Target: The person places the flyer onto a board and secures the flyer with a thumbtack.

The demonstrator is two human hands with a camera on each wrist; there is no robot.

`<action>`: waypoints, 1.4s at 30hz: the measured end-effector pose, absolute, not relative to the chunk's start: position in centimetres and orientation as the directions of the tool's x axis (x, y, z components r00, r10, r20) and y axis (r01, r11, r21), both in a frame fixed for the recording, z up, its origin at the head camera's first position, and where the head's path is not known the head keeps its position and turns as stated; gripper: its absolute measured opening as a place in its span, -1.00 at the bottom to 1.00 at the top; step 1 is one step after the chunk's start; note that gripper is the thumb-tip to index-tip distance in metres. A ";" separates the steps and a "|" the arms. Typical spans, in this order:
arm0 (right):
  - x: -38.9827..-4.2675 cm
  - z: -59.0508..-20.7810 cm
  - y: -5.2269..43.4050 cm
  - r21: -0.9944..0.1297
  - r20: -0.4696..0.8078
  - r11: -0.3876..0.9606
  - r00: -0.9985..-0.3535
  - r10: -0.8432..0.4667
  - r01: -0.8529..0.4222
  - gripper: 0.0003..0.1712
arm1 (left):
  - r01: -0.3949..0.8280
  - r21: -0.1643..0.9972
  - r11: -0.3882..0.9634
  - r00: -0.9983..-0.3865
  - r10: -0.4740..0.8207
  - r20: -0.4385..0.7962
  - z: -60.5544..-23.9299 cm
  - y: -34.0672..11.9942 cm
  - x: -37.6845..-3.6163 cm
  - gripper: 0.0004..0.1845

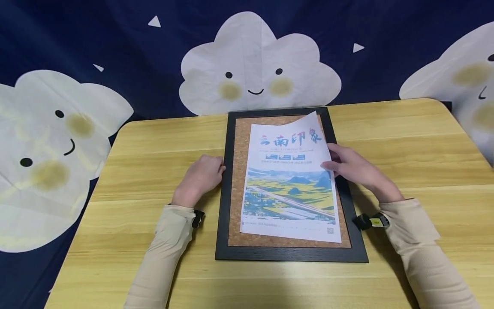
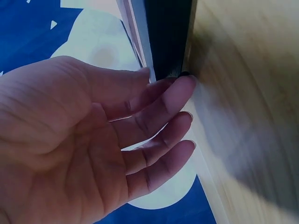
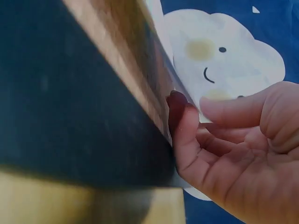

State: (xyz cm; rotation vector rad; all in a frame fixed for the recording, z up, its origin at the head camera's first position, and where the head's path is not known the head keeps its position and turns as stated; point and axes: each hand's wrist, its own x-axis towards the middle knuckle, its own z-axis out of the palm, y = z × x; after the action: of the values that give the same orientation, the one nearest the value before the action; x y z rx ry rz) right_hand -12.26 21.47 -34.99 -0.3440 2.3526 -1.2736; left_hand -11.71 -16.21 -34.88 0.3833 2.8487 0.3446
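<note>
Right hand point(image 1: 353, 169) pinches the poster's point(image 1: 289, 184) lifted right edge; left hand point(image 1: 200, 176), fingers relaxed, touches the black frame's point(image 1: 221, 206) left side. Poster lies on the corkboard, long axis running away from the person, title farthest

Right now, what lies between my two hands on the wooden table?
In the head view, the black-framed cork board carrying the printed landscape poster lies between the left hand and right hand.
</note>
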 end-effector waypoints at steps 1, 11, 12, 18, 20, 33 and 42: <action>-12.3 -35.0 21.6 -0.832 -0.255 0.554 -0.877 -0.408 -0.016 -0.35 | 0.221 0.266 0.938 -0.935 0.281 -0.214 -34.9 -16.2 -11.7 -0.73; -12.3 -34.9 22.1 -0.777 -0.231 0.628 -0.905 -0.358 -0.050 -0.24 | 0.195 0.284 0.939 -0.935 0.265 -0.236 -34.8 -15.9 -11.6 -0.72; -12.3 -35.0 22.0 -0.776 -0.229 0.628 -0.903 -0.365 -0.058 -0.24 | 0.191 0.285 0.939 -0.935 0.262 -0.239 -34.8 -15.9 -11.6 -0.72; -12.3 -35.4 21.9 -0.767 -0.226 0.638 -0.900 -0.372 -0.071 -0.29 | 0.178 0.285 0.942 -0.938 0.250 -0.239 -34.8 -15.6 -11.4 -0.51; -12.3 -35.5 22.0 -0.764 -0.231 0.642 -0.900 -0.370 -0.068 -0.31 | 0.178 0.271 0.946 -0.942 0.244 -0.232 -34.8 -15.4 -11.3 -0.43; -12.3 -35.2 21.7 -0.758 -0.208 0.645 -0.902 -0.379 -0.096 -0.35 | 0.189 0.124 0.974 -0.952 0.213 -0.221 -35.1 -14.5 -10.8 -0.20; -12.4 -35.3 21.8 -0.799 -0.178 0.594 -0.909 -0.378 -0.091 -0.19 | 0.209 0.088 0.974 -0.948 0.223 -0.228 -35.4 -14.2 -10.5 -0.21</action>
State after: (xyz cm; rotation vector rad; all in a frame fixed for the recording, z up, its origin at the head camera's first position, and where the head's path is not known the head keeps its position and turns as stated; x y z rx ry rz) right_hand -12.44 21.77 -35.27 -0.3798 2.4967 -1.2246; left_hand -10.48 -14.23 -35.39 0.3201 2.8840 0.0917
